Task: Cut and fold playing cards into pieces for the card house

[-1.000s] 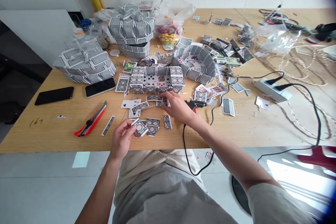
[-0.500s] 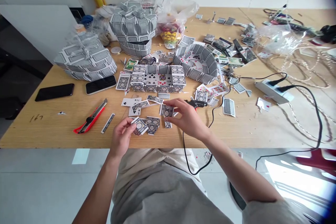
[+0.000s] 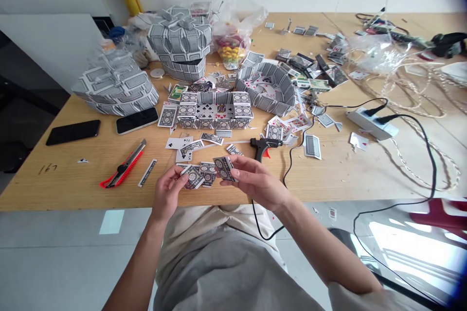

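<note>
Between the thumb and fingers of my left hand (image 3: 168,189) is a cut playing card piece (image 3: 193,178), patterned back facing up. My right hand (image 3: 257,180) pinches another patterned card piece (image 3: 224,169), tilted, a short way to the right. A few cut card pieces (image 3: 207,170) lie on the table between and behind the hands. Just beyond my right hand rests a black glue gun (image 3: 263,146) with a red trigger. Farther back stands a rectangular box made of folded playing cards (image 3: 215,119), open at the top.
A red utility knife (image 3: 123,165) and two phones (image 3: 73,132) (image 3: 137,120) lie left. Behind are card-built baskets (image 3: 178,43) (image 3: 116,85) and an open card tray (image 3: 270,102). A power strip (image 3: 372,124) with black cables sits right, near loose cards and rope.
My right hand has lifted its card piece from the table and brought it nearer, turning it. The glue gun now shows more fully. My left hand stays nearly still.
</note>
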The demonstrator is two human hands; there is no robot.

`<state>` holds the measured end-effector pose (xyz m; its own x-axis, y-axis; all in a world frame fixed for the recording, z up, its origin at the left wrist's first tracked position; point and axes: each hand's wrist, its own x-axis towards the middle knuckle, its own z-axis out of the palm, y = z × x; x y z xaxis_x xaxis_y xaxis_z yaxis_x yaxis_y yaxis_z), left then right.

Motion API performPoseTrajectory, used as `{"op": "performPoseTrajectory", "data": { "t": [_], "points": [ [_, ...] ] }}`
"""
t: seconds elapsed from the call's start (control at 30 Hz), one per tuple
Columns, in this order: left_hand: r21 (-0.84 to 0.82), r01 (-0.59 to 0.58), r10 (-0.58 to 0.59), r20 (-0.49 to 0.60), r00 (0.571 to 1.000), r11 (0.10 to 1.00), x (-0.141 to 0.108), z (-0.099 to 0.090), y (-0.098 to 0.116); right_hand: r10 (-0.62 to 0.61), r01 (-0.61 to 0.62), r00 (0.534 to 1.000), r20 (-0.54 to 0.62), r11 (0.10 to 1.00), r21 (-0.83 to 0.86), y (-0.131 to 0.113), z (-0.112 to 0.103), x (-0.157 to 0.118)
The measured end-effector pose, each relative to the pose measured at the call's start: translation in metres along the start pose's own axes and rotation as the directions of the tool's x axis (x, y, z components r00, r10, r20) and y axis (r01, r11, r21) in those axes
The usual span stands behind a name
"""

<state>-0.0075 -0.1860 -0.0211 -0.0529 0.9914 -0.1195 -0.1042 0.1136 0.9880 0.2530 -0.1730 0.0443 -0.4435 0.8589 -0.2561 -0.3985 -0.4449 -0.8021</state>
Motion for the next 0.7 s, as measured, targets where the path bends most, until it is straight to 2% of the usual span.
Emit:
{"op": "performPoseTrajectory", "data": {
  "t": [0.1,0.27,0.47,0.7],
  "points": [
    [0.013,0.008,-0.008,-0.026,1.000,1.000,0.000,0.002,0.004,0.085,-0.089,0.996,0.030,0.980,0.177,0.005,0.001,-0.003],
    [0.000,0.001,-0.001,-0.020,1.000,1.000,0.002,0.002,0.003,0.107,-0.107,0.994,0.012,0.964,0.245,0.010,0.004,-0.002],
    [-0.036,-0.017,0.018,0.029,0.999,0.999,-0.007,0.005,0.011,-0.005,0.019,0.995,-0.098,0.990,0.138,0.014,0.006,-0.002],
    [0.071,-0.160,0.156,0.059,0.986,0.985,-0.028,0.031,0.046,-0.017,0.018,0.997,-0.071,1.000,0.010,0.012,0.010,-0.009]
  ]
}}
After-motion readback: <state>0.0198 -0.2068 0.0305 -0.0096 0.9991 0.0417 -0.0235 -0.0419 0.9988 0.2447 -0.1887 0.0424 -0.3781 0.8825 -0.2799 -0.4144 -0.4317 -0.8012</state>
